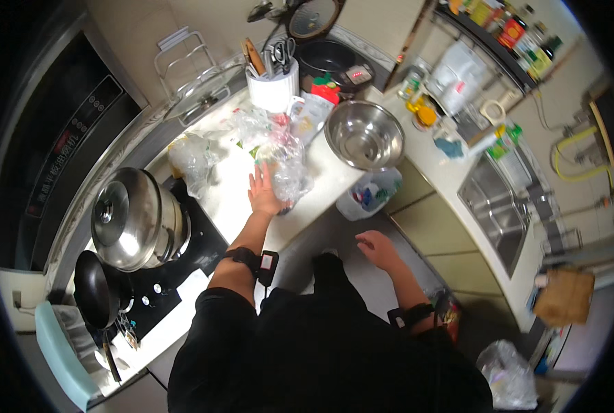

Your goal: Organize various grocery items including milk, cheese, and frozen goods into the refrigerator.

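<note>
My left hand (264,193) is spread with its fingers apart over the white countertop (322,193), beside and partly against a clear plastic bag (290,175). Whether its thumb touches the bag's lower edge cannot be told. More clear bags (253,125) lie behind, and another plastic bag (193,157) sits to the left. My right hand (376,249) hangs above the floor in front of the counter, fingers loosely curled, with nothing seen in it. Right of the bags, a stainless steel bowl (365,135) stands near the counter's edge, above a lined bin (369,195).
A lidded steel pot (126,219) and a black frying pan (98,289) occupy the hob at left. Behind the bags are a white knife holder (273,88) and an open rice cooker (328,57). A steel sink (495,206) is set in the right counter.
</note>
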Available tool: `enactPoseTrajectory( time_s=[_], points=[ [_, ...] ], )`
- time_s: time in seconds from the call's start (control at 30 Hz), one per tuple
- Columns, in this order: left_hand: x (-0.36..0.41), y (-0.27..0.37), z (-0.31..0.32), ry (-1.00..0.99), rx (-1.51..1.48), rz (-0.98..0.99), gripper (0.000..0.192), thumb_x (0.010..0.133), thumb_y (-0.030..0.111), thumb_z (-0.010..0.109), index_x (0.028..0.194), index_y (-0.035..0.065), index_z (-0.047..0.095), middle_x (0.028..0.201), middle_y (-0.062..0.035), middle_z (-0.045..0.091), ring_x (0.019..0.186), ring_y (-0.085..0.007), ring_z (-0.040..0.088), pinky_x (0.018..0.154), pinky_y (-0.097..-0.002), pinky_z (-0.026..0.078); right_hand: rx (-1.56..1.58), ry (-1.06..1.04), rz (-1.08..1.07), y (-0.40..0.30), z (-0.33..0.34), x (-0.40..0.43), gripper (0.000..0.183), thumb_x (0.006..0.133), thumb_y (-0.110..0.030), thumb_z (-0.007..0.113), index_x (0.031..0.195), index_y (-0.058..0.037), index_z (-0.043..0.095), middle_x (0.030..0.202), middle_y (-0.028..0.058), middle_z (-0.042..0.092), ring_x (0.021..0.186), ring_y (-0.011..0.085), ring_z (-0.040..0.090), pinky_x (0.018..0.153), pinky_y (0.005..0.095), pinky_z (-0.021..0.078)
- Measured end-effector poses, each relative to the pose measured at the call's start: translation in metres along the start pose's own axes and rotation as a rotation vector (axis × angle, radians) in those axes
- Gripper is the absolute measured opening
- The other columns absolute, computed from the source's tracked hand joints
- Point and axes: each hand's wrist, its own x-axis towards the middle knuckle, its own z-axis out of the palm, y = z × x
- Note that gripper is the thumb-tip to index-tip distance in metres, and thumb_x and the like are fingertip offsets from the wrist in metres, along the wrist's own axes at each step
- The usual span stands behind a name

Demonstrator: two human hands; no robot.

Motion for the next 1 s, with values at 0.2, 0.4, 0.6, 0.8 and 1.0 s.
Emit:
enactPoseTrajectory(
  time_s=[0.2, 0.4, 0.6, 0.8, 1.0],
  points=[
    [0.018, -0.025, 0.043, -0.121, 0.171, 0.327, 0.044, 0.057, 0.010, 0.071, 0.100, 0.0093, 0.059, 0.129, -0.0100, 0.042, 0.128, -0.0325, 0.026, 0.103, -0.0520, 0.024, -0.023, -0.200, -0.233, 0.003, -0.032, 0.129, 0.020, 0.079, -0.015, 0.059, 0.097, -0.0055, 0.061, 0.092, 0.0131, 0.060, 0.088, 0.0298, 0.056, 0.077, 0.0350, 0.0453],
    [-0.017, -0.058, 0.040, -0.107, 0.050, 0.517, 0.026, 0.060, 0.004, 0.061, 0.086, 0.0071, 0.059, 0.086, -0.0146, 0.054, 0.088, -0.0353, 0.050, 0.080, -0.0409, 0.041, 0.019, -0.334, -0.241, -0.009, 0.002, 0.179, 0.021, 0.078, -0.014, 0.058, 0.095, -0.0019, 0.059, 0.089, 0.0149, 0.058, 0.086, 0.0318, 0.056, 0.077, 0.0371, 0.0448],
    [-0.019, -0.073, -0.013, 0.202, 0.049, 0.153, 0.023, 0.062, 0.006, 0.063, 0.084, 0.0052, 0.060, 0.090, -0.0158, 0.057, 0.090, -0.0361, 0.051, 0.080, -0.0414, 0.043, -0.140, -0.277, -0.381, -0.027, 0.036, 0.204, 0.028, 0.075, -0.013, 0.058, 0.100, -0.0016, 0.057, 0.097, 0.0176, 0.057, 0.095, 0.0334, 0.053, 0.084, 0.0412, 0.0422],
    [-0.025, -0.081, -0.029, 0.324, -0.167, -0.017, 0.030, 0.062, 0.007, 0.067, 0.090, 0.0029, 0.058, 0.091, -0.0174, 0.058, 0.093, -0.0390, 0.048, 0.081, -0.0429, 0.040, -0.266, -0.033, -0.360, -0.074, 0.100, 0.278, 0.039, 0.075, -0.020, 0.062, 0.108, -0.0037, 0.050, 0.107, 0.0182, 0.053, 0.102, 0.0343, 0.049, 0.086, 0.0403, 0.0405],
    [-0.067, -0.092, -0.023, 0.435, -0.097, -0.147, 0.092, 0.052, 0.008, 0.078, 0.129, -0.0027, 0.028, 0.125, -0.0230, 0.036, 0.114, -0.0399, 0.035, 0.095, -0.0446, 0.032, -0.521, -0.159, 0.058, -0.091, 0.153, 0.351, 0.049, 0.069, -0.036, 0.067, 0.104, -0.0048, 0.056, 0.104, 0.0144, 0.059, 0.097, 0.0293, 0.055, 0.084, 0.0382, 0.0413]
  ],
)
